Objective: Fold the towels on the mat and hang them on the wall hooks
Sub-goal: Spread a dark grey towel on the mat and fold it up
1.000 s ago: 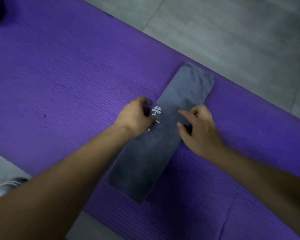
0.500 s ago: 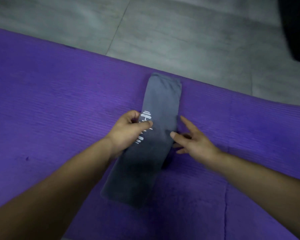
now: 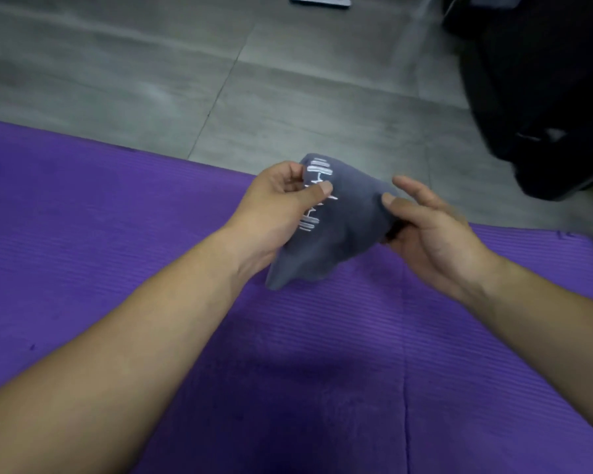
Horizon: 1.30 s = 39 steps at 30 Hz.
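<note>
One grey towel (image 3: 339,230) is off the purple mat (image 3: 117,234) now — a moment ago it lay there as a flat strip — so folding looks done, hooks next. Mid-frame, the left hand (image 3: 281,206) pinches its stitched edge; the right hand (image 3: 432,230) nips the other side under its thumb.

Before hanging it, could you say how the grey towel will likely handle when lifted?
Probably floppy: the towel sags between the left hand and right hand. Likely light: pinches hold it. Folds may slip; a corner droops.
</note>
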Each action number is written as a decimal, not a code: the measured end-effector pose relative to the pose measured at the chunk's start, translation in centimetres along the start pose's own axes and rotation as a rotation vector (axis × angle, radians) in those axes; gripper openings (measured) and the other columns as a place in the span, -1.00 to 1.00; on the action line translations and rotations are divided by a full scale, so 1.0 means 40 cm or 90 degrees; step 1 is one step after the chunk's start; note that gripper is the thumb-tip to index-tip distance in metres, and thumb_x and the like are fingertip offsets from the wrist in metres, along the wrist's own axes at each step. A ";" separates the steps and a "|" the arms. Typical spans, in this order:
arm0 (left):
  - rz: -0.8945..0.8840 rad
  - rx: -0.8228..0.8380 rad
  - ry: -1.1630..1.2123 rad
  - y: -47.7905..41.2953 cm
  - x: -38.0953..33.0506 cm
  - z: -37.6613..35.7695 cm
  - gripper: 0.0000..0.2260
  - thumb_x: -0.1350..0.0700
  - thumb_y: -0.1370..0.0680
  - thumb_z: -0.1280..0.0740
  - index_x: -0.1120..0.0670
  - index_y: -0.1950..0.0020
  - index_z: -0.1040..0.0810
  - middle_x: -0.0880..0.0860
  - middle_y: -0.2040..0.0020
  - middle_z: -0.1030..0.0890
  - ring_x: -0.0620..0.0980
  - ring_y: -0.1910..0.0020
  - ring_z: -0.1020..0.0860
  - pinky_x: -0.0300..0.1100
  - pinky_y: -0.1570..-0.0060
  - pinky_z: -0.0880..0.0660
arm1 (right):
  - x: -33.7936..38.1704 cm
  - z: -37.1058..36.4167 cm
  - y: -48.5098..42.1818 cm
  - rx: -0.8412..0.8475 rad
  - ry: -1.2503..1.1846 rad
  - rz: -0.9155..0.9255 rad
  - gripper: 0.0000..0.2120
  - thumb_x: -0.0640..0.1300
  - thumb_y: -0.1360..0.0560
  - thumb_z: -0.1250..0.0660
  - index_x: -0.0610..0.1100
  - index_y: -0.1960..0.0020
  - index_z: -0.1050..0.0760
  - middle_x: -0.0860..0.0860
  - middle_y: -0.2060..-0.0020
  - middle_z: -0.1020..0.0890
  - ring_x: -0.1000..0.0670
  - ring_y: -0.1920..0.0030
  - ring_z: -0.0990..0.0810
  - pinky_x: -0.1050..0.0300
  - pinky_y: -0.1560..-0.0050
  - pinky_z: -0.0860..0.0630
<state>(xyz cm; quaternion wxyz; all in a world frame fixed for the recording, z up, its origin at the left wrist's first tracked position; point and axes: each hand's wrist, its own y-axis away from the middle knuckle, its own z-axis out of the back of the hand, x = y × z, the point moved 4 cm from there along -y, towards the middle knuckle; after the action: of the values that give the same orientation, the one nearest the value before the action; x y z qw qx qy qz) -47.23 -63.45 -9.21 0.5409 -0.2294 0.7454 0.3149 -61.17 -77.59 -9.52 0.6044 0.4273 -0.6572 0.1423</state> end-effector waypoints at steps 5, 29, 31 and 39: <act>0.001 0.036 0.082 0.017 -0.023 -0.057 -0.94 0.23 -0.57 -0.37 0.09 0.02 -0.52 0.10 0.13 -0.63 0.02 0.21 -0.60 -0.11 0.15 -0.53 | 0.013 0.015 0.038 0.049 0.040 -0.038 -0.49 0.02 -0.58 -0.28 -0.24 -0.43 -0.39 -0.20 -0.34 -0.53 -0.23 -0.28 -0.52 -0.18 -0.28 -0.41; -0.094 0.066 -0.344 0.028 -0.001 -0.032 0.05 0.22 -0.36 -0.60 -0.05 -0.63 0.04 -0.04 -0.21 -0.57 -0.23 -0.11 -0.60 -0.23 -0.14 -0.57 | 0.064 0.029 0.059 0.014 0.425 0.157 -0.25 -0.35 -0.34 -0.57 -0.06 -0.45 -0.39 -0.05 -0.15 -0.64 0.01 -0.12 -0.65 0.00 -0.19 -0.59; -0.112 0.090 -0.486 0.029 -0.004 -0.030 0.11 0.10 -0.28 -0.66 -0.04 -0.64 -0.02 0.00 -0.41 -0.47 -0.12 -0.34 -0.48 -0.13 -0.32 -0.48 | 0.059 0.025 0.069 0.009 0.526 0.168 -0.20 -0.27 -0.30 -0.61 -0.01 -0.45 -0.37 0.05 -0.22 -0.60 0.09 -0.20 -0.60 0.01 -0.26 -0.55; -0.204 0.175 -0.658 0.078 -0.024 -0.020 -0.71 -0.19 -0.34 -0.52 -0.03 0.17 -0.59 -0.01 0.01 -0.47 -0.13 0.01 -0.50 -0.21 -0.04 -0.47 | 0.098 0.015 0.135 0.109 0.564 0.068 -0.60 -0.28 -0.34 -0.58 -0.09 -0.14 -0.60 0.01 0.05 -0.73 0.05 0.00 -0.70 0.05 -0.08 -0.65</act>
<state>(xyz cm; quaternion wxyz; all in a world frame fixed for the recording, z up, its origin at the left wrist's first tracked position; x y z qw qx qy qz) -49.59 -61.87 -7.45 0.9020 -0.0835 0.3733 0.2002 -65.16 -76.32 -4.28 0.7817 0.3388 -0.3421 0.3964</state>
